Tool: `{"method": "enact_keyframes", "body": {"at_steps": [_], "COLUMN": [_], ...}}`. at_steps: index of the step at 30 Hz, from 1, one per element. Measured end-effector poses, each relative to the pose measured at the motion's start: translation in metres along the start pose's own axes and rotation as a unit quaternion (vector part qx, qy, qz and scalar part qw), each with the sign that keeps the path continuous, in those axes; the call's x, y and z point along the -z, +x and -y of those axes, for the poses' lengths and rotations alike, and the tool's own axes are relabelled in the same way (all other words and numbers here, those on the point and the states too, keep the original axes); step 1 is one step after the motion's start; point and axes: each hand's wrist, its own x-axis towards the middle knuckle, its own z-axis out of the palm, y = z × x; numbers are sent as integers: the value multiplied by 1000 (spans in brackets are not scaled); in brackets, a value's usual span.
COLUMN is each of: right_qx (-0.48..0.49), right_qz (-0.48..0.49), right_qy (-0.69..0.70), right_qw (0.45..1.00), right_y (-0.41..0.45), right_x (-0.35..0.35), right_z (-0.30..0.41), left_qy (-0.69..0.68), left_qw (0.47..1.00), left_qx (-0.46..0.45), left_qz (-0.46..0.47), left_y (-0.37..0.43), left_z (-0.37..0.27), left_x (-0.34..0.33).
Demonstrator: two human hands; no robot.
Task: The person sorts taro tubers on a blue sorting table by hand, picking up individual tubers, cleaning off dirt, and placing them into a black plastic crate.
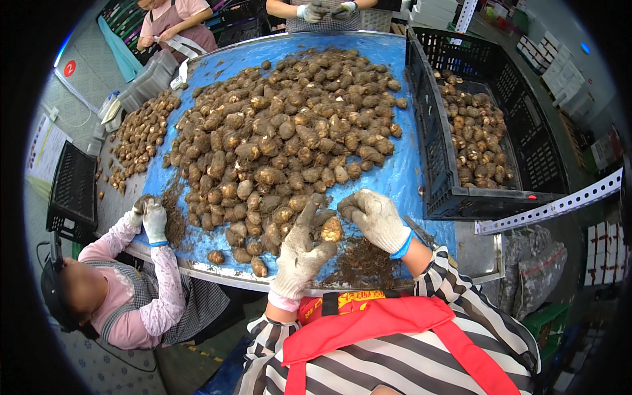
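Note:
My left hand [301,252], in a soiled white knit glove, is at the near edge of a large heap of taro corms [276,143]. A trimmed taro corm [332,229] with a pale brown, partly bared surface sits between its fingers and thumb. To the right, my right hand [377,219], gloved too, has its fingers bent just above the blue plastic sheet [412,173]; whether anything is inside them is hidden. A knife [420,232] lies beside my right wrist. Below and between my hands is a pile of dark root hairs and soil [365,264].
A black plastic crate [439,197] holding corms stands on the right, near a perforated metal post [553,202]. At left, a co-worker's gloved hands [154,222] are over the table edge. Smaller corms [143,131] lie at far left. Two more people stand opposite.

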Motion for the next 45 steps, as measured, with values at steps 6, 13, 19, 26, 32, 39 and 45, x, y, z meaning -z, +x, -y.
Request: {"method": "enact_keyframes", "body": {"at_steps": [6, 13, 19, 26, 32, 39, 45], "right_qx": [3, -214, -233, -188, 66, 214, 45], "right_qz": [-16, 22, -38, 4, 131, 32, 33], "right_qy": [-9, 267, 601, 367, 17, -45, 9], "right_qw": [1000, 939, 764, 911, 989, 975, 998], "right_y": [3, -2, 1, 1, -13, -14, -13], "right_x": [0, -16, -22, -3, 0, -24, -25], "right_z": [-8, 16, 6, 14, 6, 14, 7], "left_qy": [-326, -456, -418, -431, -526, -492, -381], "left_qw": [942, 887, 903, 900, 846, 868, 922], "left_qx": [8, 61, 63, 62, 73, 41, 64], "left_qz": [86, 38, 80, 16, -43, 51, 35], "left_y": [6, 1, -1, -5, 5, 2, -18], "left_z": [35, 82, 70, 68, 80, 79, 61], "left_x": [12, -11, -3, 0, 4, 1, -10]}}
